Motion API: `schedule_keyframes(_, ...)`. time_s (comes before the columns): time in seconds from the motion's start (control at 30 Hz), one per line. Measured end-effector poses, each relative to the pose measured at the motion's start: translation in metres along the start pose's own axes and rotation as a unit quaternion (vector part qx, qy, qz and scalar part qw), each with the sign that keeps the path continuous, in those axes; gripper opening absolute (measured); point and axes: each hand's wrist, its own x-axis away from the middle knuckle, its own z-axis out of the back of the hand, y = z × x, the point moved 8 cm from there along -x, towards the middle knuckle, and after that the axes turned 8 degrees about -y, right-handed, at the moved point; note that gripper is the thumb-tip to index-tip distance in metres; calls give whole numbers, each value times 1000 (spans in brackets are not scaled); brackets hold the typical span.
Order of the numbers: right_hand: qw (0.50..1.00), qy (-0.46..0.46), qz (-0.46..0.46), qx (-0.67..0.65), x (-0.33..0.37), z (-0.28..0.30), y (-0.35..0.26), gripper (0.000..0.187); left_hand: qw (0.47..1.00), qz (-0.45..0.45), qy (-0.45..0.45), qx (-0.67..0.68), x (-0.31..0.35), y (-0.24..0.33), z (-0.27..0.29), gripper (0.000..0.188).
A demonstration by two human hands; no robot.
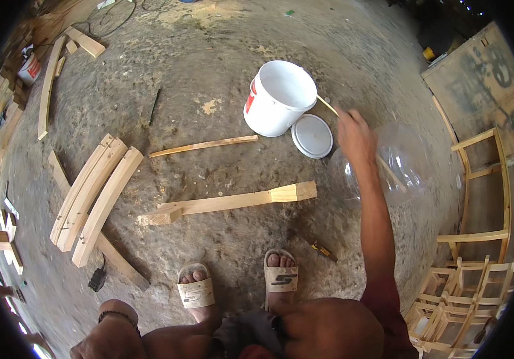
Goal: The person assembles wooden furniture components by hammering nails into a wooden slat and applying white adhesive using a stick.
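ok so on my feed the stick (327, 104) is skinny, pale and straight-looking, just right of the white bucket (267, 113) and above the grey-white lid (312, 136). It runs on a diagonal, tip up-left toward the bucket's wall, other way down-right into my right hand (357, 134), which is closed around it. Can't tell if the tip touches the bucket. My left hand (106, 341) is down at the bottom-left edge, can't tell its grip from here

Red label (250, 97) on bucket (273, 118), sandal logos (284, 279)
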Motion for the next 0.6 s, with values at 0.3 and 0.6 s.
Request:
schedule_keyframes(0.3, 959, -170, 42, 223, -98, -65, -39, 22, 1000, 9, -5, -25, 1, 7, 5, 86)
schedule_keyframes(0.6, 969, -235, -43, 67, -79, -14, -8, 36, 999, 28, 1, -33, 8, -2, 11, 88)
